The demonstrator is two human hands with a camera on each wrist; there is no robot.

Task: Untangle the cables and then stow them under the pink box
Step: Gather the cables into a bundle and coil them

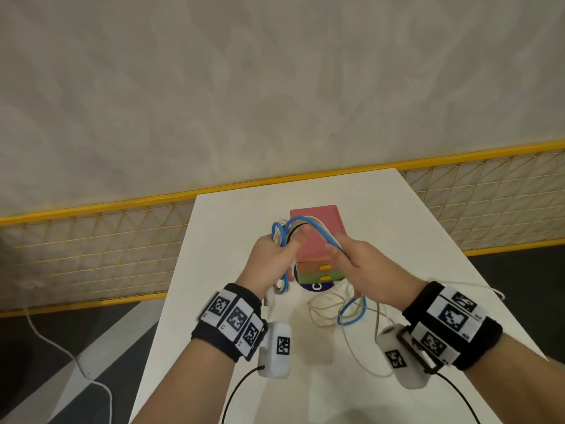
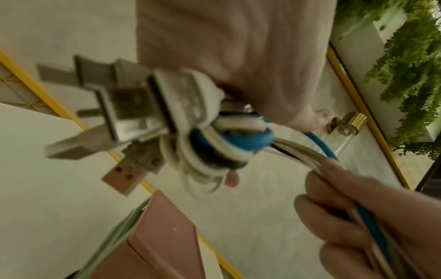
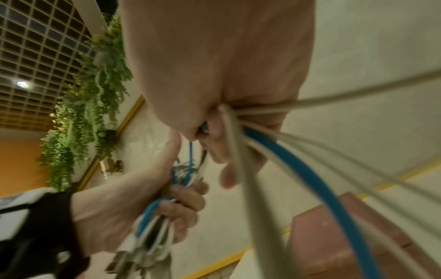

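A bundle of blue and white cables (image 1: pixel 308 223) arches between my two hands above the pink box (image 1: pixel 321 231). My left hand (image 1: pixel 276 255) grips coiled loops of the cables (image 2: pixel 229 143), whose USB plugs (image 2: pixel 114 120) stick out below the fist. My right hand (image 1: pixel 351 258) pinches the same strands (image 3: pixel 241 120) a short way along, and the blue cable (image 3: pixel 310 181) runs out past the wrist. Loose loops of cable (image 1: pixel 351 310) lie on the white table (image 1: pixel 232 228) under my right hand. The pink box sits on orange and green drawers (image 1: pixel 318 272).
A yellow-framed wire fence (image 1: pixel 91 240) runs behind and beside the table. A thin white cord (image 1: pixel 70 356) trails on the dark floor at left. Black leads (image 1: pixel 241 384) hang from both wrist cameras. Green plants (image 2: pixel 405 56) hang on the wall.
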